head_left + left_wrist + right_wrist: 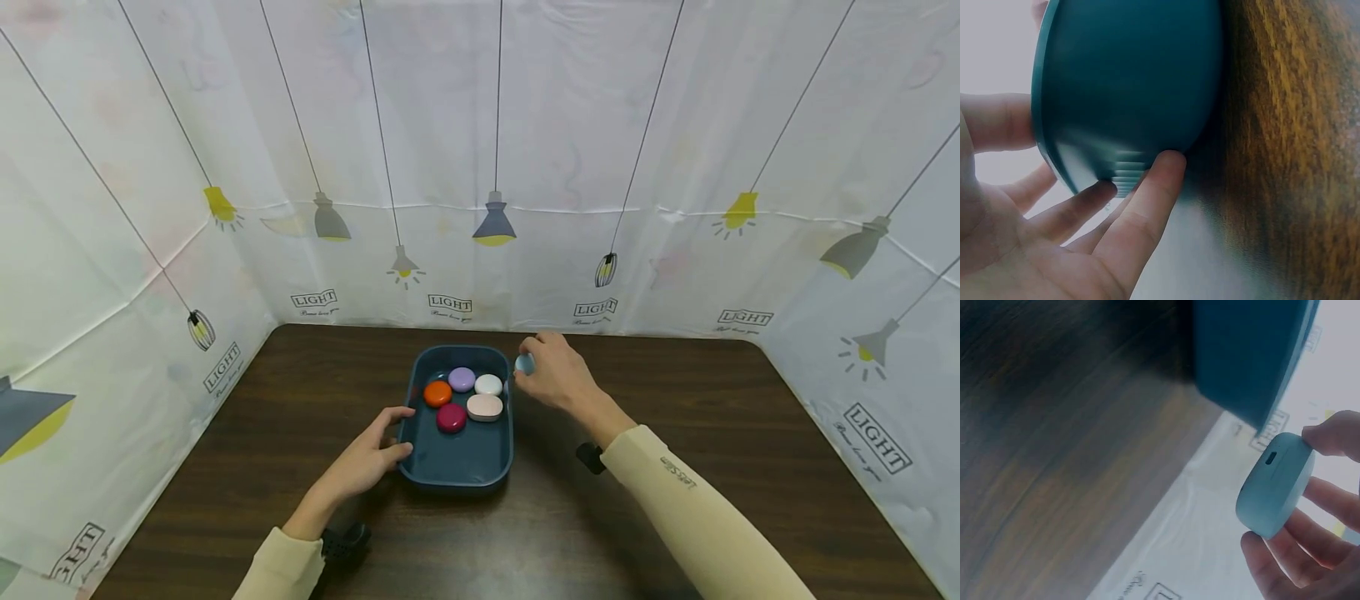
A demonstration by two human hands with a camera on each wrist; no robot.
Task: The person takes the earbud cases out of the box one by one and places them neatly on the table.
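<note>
A dark blue-teal bin stands on the table. My left hand holds its left wall; in the left wrist view one digit passes over the rim while other fingertips touch the outer side. Just past the bin's right rim, my right hand pinches a light blue earbud case with a small port slot, clear of the table. Inside the bin lie similar rounded cases: lilac, orange, white, pale pink and crimson.
The dark wooden table extends on both sides of the bin. A pale curtain printed with lamps hangs along its back and sides. Dark wrist straps sit on both wrists.
</note>
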